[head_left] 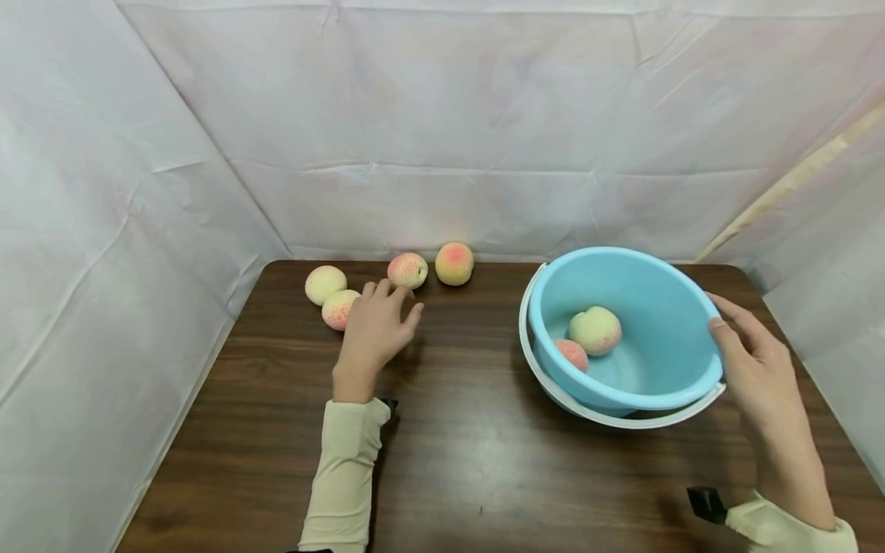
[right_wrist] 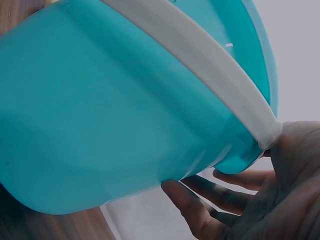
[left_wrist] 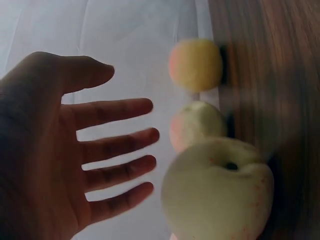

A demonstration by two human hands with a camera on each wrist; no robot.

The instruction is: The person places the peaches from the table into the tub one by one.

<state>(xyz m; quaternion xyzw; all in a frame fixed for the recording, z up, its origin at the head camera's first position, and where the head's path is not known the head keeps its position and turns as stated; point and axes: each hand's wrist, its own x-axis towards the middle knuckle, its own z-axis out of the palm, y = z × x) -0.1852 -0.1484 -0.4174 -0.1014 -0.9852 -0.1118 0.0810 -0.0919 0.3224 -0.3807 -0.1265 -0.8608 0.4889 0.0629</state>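
My left hand (head_left: 376, 326) hovers over the table's back left part, its fingers spread and holding nothing. Around it lie several peaches: a pale one (head_left: 326, 285), a red-speckled one (head_left: 339, 309) partly behind the hand, a pink-and-cream one (head_left: 408, 270) just past the fingertips, and an orange-yellow one (head_left: 454, 263). In the left wrist view a large pale peach (left_wrist: 217, 192) is beyond the fingertips. My right hand (head_left: 764, 369) rests against the right side of a light blue bucket (head_left: 625, 401), fingers extended along its outer wall. Inside are a pale peach (head_left: 594, 330) and a pinkish peach (head_left: 572, 355).
The bucket's white handle (head_left: 615, 420) hangs down along its front. The dark wooden table (head_left: 470, 468) is enclosed by pale sheeting (head_left: 442, 115) at the back and both sides.
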